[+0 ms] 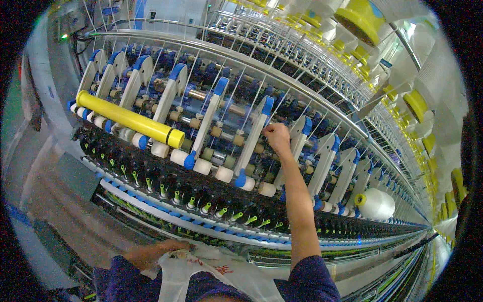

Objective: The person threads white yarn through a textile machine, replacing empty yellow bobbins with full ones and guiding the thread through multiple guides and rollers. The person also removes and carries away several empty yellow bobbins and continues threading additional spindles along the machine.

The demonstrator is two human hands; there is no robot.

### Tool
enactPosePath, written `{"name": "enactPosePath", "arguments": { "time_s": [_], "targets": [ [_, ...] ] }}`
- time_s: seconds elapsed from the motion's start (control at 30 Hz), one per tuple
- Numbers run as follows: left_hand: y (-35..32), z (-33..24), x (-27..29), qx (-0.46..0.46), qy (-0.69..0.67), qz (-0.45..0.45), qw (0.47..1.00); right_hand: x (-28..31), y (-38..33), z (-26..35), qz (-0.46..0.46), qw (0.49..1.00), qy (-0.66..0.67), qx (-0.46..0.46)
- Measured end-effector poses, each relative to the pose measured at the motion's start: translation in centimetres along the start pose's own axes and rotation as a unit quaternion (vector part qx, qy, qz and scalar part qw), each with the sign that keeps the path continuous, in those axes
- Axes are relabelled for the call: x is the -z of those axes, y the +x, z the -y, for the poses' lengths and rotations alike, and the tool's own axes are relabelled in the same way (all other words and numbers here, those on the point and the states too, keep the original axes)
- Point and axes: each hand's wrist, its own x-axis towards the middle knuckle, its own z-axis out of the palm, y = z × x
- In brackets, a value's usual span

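My right hand (277,137) reaches up over the spinning machine, its fingers pinched together between two grey pressure arms. One of these, a grey pressure arm (254,137) with a blue cap, stands just left of the fingers. Thin white strands run down past this spot, but what the fingertips hold is too small to make out. My left hand (177,245) is low, by the white apron (188,264) at my waist; its fingers are mostly hidden. A long yellow tube (126,119) with a black band lies across the white rollers (202,166) to the left.
Below the rollers runs a row of dark spindles with green tips (207,207). A white yarn package (378,204) with a yellow end rests on the machine at right. Above stretches a long metal rail (241,60). White bobbins with yellow ends (416,105) hang at upper right.
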Motion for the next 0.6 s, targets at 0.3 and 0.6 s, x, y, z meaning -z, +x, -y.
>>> {"name": "enactPosePath", "arguments": {
  "time_s": [0.3, 0.6],
  "targets": [
    [-5.2, -4.6, 3.4, -0.046, -0.069, -0.113, 0.990, -0.7, 0.1, -1.8, 0.067, 0.992, -0.061, 0.086],
    [-28.7, -12.2, 27.6, -0.140, 0.028, -0.903, 0.405, -3.6, 2.2, -6.5, 0.118, 0.982, 0.144, -0.028]
  ]
}}
